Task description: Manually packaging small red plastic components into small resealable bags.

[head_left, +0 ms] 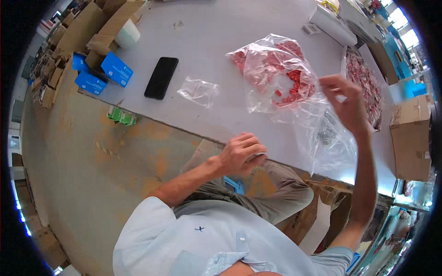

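My left hand (242, 152) is closed at the table's front edge, its fingers curled in; what it holds, if anything, is hidden. My right hand (346, 100) is raised at the right of a large clear plastic bag (258, 76). Its fingers are bent and smeared by motion, and a whitish patch shows by the palm. Small red pieces (294, 87) lie in and at the mouth of the bag. Below my right hand a second clear bag (328, 138) spreads toward the front edge, with small greyish things inside. A few small empty-looking clear bags (199, 92) lie left of the red pieces.
A black phone (161, 78) lies at the left, beside an open blue box (108, 73) and cardboard boxes (108, 27). At the right stands a tray (366, 87) full of small bags with red contents. Beyond it are a white roll (332, 25) and a carton (411, 138).
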{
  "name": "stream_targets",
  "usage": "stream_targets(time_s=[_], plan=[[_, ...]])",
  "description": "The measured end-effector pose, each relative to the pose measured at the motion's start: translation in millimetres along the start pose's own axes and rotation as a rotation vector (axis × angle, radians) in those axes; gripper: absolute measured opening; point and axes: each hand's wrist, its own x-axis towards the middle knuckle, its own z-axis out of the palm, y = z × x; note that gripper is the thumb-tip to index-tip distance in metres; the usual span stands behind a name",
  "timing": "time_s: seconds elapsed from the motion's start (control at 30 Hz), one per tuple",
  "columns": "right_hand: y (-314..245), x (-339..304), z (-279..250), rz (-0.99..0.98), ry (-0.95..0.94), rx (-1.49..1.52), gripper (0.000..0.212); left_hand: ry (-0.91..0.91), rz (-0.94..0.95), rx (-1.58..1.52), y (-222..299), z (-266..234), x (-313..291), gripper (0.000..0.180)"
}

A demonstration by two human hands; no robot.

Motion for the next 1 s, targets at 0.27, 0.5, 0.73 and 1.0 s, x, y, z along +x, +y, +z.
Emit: stream_targets(time_s=[0.27,0.5,0.73,1.0], plan=[[-77.6,-11.2,179.5,0.100,-0.218,0.283,0.015,0.145,-0.063,0.450,-38.2,-120.9,-47.2,0.019],[-85.4,15.5,261.2,0.491,-0.203,0.463,0.024,0.133,-0.151,0.793,-64.0,-166.0,-38.0,0.031],[-79.2,43.3,286.5,0.349,-0.112,0.134,0.024,0.114,-0.294,0.665,-83.3,-159.3,-50.2,0.023],[-66.7,49.3,301.0,0.224,-0.033,0.009,0.022,0.170,-0.262,0.716,-83.8,-155.0,-50.7,0.017]])
